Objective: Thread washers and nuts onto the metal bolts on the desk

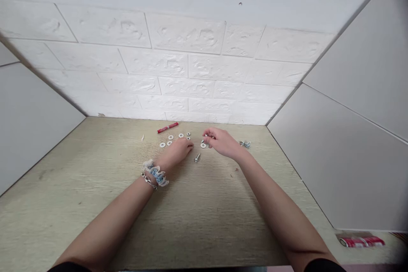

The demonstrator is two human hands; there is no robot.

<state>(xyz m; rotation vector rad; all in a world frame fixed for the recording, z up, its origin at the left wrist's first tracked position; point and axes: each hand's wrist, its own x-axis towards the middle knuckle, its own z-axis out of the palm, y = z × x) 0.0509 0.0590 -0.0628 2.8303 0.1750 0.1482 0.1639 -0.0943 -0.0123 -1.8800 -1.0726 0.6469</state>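
Observation:
My left hand point(178, 149) lies palm down on the pale wooden table point(204, 221), its fingertips reaching among several small metal washers point(170, 140) scattered at the far middle. It wears a frilled scrunchie and a chain bracelet on the wrist. My right hand point(223, 141) hovers just right of it, fingers curled and pinched on a small metal piece near a washer point(203, 145). A short bolt point(196, 158) lies on the table between the two hands.
A red pen point(167, 127) lies near the white brick wall behind the washers. A small pile of metal hardware point(245, 144) sits right of my right hand. Grey side panels close in both sides. Red packets point(361, 241) lie at the lower right.

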